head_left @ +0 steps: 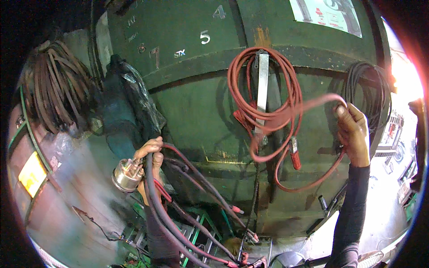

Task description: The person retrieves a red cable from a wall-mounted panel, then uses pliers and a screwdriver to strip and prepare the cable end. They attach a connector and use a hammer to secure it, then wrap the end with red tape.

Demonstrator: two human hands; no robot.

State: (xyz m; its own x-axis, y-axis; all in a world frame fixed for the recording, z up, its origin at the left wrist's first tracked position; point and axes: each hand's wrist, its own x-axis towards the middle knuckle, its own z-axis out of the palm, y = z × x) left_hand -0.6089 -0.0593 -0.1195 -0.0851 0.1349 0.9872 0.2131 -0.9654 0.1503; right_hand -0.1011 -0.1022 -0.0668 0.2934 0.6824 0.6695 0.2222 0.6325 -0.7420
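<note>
My left hand (pixel 151 165) is closed round a bundle of thick grey and red cables (pixel 157 206), which hang down to the lower middle. Beside its fingers is a round silver metal fitting (pixel 126 175); whether the fingers grip it too I cannot tell. Raised at the right, my right hand (pixel 355 134) pinches a red cable (pixel 328 99). That cable runs to a red coil (pixel 233 82) hung on a metal bracket (pixel 262 87) on the green wall, and its stretch near the coil is blurred. A red-handled clamp (pixel 295 156) dangles under the coil.
The dark green metal wall (pixel 192 111) fills the middle. A coil of black cable (pixel 368 91) hangs at its right edge, a bundle of brown hoses or straps (pixel 56 85) at the far left. Dark plastic sheeting (pixel 140 96) hangs above my left hand. Red-tipped cable ends (pixel 237 209) hang low.
</note>
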